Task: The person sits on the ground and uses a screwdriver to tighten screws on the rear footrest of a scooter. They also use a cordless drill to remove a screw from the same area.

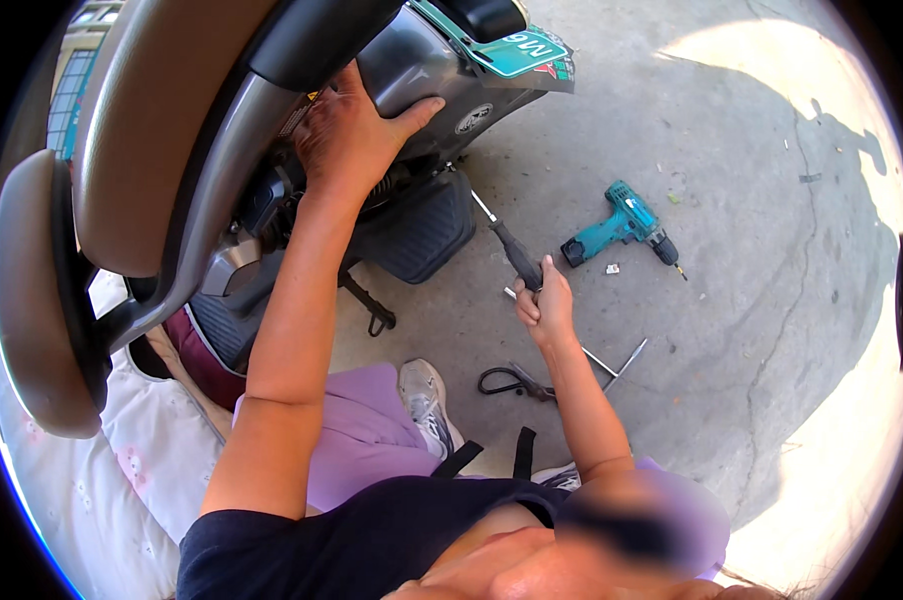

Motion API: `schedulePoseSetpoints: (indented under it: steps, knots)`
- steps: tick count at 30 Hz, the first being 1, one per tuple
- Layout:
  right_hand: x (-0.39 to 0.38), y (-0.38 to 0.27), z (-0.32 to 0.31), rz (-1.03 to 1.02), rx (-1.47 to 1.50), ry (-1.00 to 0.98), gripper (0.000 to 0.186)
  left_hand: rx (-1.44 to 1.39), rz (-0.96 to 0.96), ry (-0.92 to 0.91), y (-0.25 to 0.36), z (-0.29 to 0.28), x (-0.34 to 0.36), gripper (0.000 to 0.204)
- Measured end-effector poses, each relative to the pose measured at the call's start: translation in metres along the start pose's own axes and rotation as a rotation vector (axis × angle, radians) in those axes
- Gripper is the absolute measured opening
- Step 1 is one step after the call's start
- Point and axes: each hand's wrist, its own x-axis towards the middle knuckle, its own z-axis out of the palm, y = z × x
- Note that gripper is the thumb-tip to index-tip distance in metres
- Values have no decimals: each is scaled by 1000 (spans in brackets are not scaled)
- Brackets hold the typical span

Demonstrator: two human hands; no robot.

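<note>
My left hand [347, 130] lies against the grey rear body of a scooter [402, 65], below the brown padded backrest. Its thumb is spread out over the panel, while some of its fingertips are hidden. In my right hand [547, 308] is a screwdriver [515, 252] with a dark handle, its metal shaft slanting up toward the scooter's lower edge. The screwdriver's tip appears just short of the scooter, close to a black ribbed footrest [419, 235]; contact is hard to tell.
A teal cordless drill [627, 222] lies on the concrete right of the screwdriver. Black-handled scissors [517, 382] and a thin metal T-shaped tool [627, 362] lie under and beside my right forearm. A brown armrest [42, 300] and a pale quilted cover [102, 490] are at left.
</note>
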Motion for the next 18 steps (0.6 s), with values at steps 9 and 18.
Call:
schedulePoseSetpoints:
  steps: [9,18]
  knots:
    - [0,18,60,-479,-712,464,32,17,14,29,-2,2,-2,110]
    - [12,17,54,-457,-513,551,33,21,14,32,-3,1,-2,111]
